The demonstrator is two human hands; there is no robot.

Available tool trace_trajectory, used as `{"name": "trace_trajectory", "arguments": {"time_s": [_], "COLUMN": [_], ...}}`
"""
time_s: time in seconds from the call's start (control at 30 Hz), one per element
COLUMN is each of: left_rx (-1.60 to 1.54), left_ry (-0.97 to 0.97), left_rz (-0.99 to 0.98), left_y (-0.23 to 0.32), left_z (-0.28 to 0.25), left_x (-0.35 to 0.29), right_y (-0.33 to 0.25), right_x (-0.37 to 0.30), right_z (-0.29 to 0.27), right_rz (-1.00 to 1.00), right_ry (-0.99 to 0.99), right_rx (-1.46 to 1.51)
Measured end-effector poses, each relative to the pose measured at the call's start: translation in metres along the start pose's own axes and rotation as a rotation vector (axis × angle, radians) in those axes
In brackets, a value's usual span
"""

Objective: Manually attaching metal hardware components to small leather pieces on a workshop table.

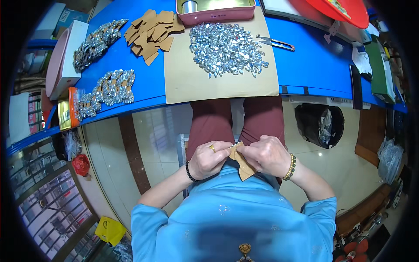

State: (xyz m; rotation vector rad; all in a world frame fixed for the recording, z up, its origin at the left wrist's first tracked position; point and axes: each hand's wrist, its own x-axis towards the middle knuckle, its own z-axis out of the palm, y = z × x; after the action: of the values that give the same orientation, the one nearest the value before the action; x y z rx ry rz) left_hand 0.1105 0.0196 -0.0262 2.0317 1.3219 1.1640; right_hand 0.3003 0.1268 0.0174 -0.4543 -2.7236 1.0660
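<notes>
Above my lap, my left hand [208, 160] is closed at the left edge of a brown card piece [245, 169]. My right hand [267, 153] pinches the same piece from the other side, knuckles up. A few small shiny beads [235, 143] show at its upper edge, between the fingertips; the fingers hide most of them. On the table ahead, a heap of silvery faceted stones [227, 48] lies on a beige board [209, 89]. Loose brown card pieces [150, 32] are piled to the left of the stones.
Stone-covered pieces lie in a far bundle [98, 43] and a near bundle [111, 89] on the blue table [305, 72]. Thread snips [276, 43] lie right of the heap. A pink tin [216, 16] stands behind it. Below the table's right side is a black bin [307, 124].
</notes>
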Motion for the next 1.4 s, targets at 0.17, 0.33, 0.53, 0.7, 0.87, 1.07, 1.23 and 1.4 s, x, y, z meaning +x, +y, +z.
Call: {"name": "trace_trajectory", "arguments": {"time_s": [0.17, 0.33, 0.53, 0.7, 0.87, 1.07, 1.23, 1.4], "left_rx": [0.001, 0.013, 0.027, 0.012, 0.005, -0.161, -0.351, -0.88], "left_ry": [0.007, -0.021, -0.027, -0.062, -0.062, -0.1, -0.23, -0.374], "left_rz": [0.021, 0.001, 0.017, 0.015, 0.029, -0.211, -0.448, -0.903], "left_y": [-0.002, -0.001, -0.001, -0.002, -0.002, 0.002, 0.007, 0.006], "left_z": [0.001, 0.001, 0.001, 0.0, 0.0, -0.003, -0.01, -0.016], "left_x": [0.0, 0.0, 0.0, -0.003, -0.003, -0.002, 0.012, 0.016], "right_y": [-0.001, 0.002, 0.003, 0.001, 0.003, 0.019, 0.034, 0.043], "right_x": [0.002, 0.001, 0.001, 0.005, 0.008, 0.014, 0.013, 0.006], "right_z": [0.001, 0.006, 0.008, 0.006, 0.002, -0.001, 0.002, 0.001], "right_rz": [0.007, -0.006, -0.007, 0.024, 0.017, -0.03, -0.007, 0.142], "right_ry": [-0.024, -0.008, 0.003, -0.054, -0.097, -0.19, -0.188, -0.365], "right_rx": [0.01, 0.032, 0.063, 0.074, 0.091, 0.12, 0.422, 0.649]}}
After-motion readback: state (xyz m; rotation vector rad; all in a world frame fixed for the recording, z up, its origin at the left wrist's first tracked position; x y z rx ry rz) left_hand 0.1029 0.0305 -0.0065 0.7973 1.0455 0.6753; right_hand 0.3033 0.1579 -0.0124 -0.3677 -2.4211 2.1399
